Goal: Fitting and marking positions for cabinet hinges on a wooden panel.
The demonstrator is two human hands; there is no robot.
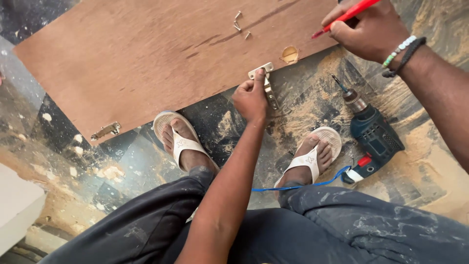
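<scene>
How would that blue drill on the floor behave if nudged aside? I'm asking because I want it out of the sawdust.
The blue drill lies flat on its side, so it would probably slide, not roll. Its bulky body suggests it is fairly heavy and stiff. The blue cord at its base would likely drag along behind it.

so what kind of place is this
Likely a carpentry work area on a floor: sawdust lies around a brown wooden board, a corded drill rests nearby, and loose screws sit on the board.

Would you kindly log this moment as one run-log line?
left hand: pressing hinge on board edge | right hand: holding red pen | drill: on floor
</scene>
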